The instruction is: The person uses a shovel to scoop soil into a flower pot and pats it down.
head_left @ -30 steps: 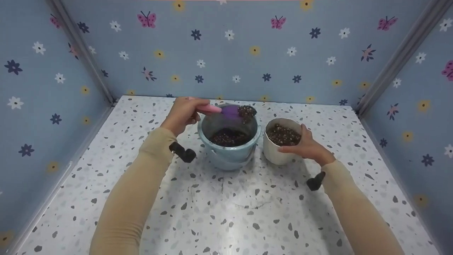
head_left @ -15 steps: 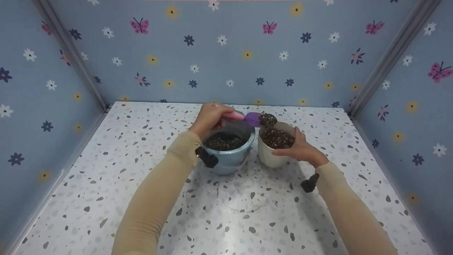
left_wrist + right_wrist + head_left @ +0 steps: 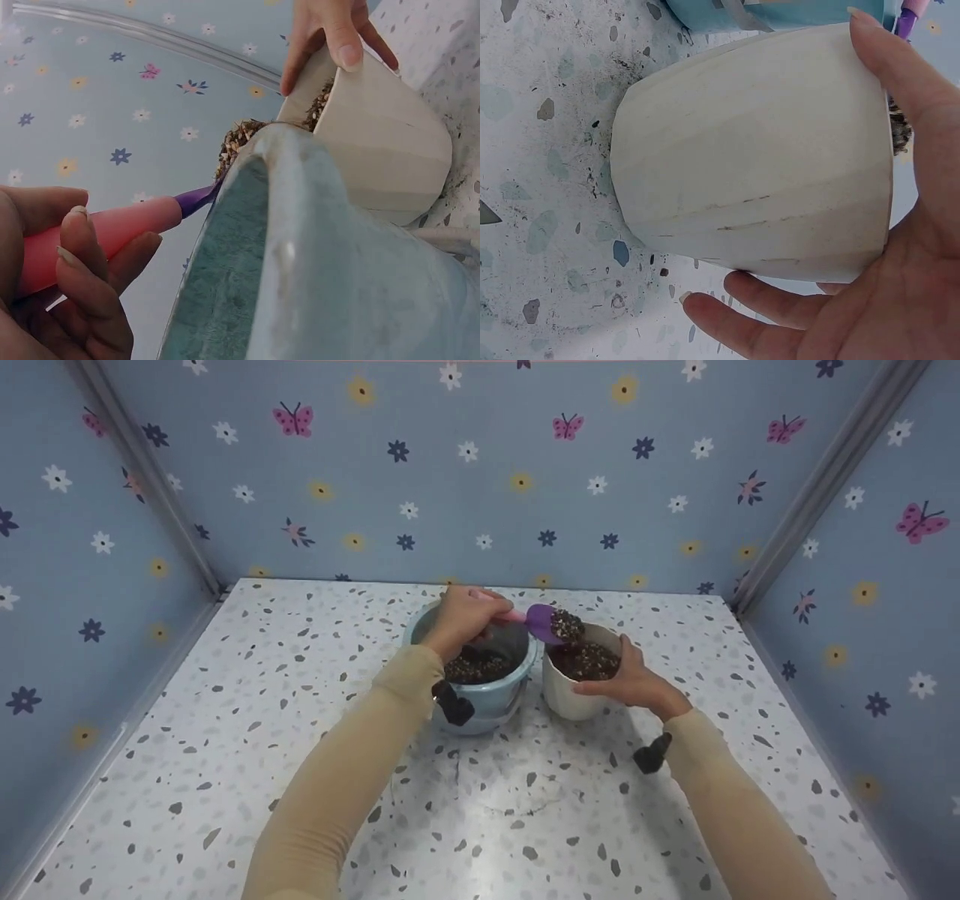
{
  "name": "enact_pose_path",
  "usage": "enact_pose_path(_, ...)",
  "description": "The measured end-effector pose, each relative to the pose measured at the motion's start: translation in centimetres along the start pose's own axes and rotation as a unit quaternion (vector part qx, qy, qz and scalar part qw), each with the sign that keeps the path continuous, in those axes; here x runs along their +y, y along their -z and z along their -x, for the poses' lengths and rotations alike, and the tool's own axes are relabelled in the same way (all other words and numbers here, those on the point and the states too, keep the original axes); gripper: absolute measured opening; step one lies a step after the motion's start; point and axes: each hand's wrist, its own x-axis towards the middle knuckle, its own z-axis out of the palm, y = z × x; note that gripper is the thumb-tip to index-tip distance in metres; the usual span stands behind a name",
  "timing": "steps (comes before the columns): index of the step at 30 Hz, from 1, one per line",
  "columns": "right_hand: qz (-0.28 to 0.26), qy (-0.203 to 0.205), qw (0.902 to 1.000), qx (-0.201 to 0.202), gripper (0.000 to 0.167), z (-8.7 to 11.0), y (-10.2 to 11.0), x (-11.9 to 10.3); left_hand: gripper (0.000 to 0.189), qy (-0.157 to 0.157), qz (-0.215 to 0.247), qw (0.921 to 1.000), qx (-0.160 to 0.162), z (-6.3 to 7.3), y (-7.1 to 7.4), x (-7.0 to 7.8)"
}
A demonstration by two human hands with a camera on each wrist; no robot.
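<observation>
My left hand (image 3: 469, 619) grips the pink handle of a small garden trowel (image 3: 541, 622) over the light blue bucket (image 3: 480, 705). Dark potting soil (image 3: 568, 625) flecked with pale grains is heaped on the trowel's purple blade, which reaches over the left rim of a white plant pot (image 3: 574, 697). With thumb and fingers spread around the pot's right side, my right hand (image 3: 630, 679) holds it; in the right wrist view the thumb (image 3: 900, 67) lies near the rim. Soil fills much of the pot and also lies inside the bucket.
Bucket and pot stand close together on a white speckled table (image 3: 465, 810). Patterned blue panels (image 3: 480, 472) enclose the back and both sides. Dark crumbs (image 3: 615, 75) are scattered on the table by the pot's base.
My left hand has carried the loaded trowel rightward from above the bucket to the pot's rim. The right hand stays on the pot; the head view has shifted slightly.
</observation>
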Motion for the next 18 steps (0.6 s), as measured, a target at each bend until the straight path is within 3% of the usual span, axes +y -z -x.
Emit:
enact_pose_path(12,0.009,-0.001,0.9999,0.007,0.147,0.03,0.06,-0.03,0.029,-0.042,-0.114,0.9915,0.046,0.55,-0.95,0.61)
enact_pose_path(18,0.008,-0.007,0.9999,0.008,0.147,-0.25,-0.22,-0.12,0.033,-0.067,-0.148,0.9856,0.047,0.84,-0.94,0.66)
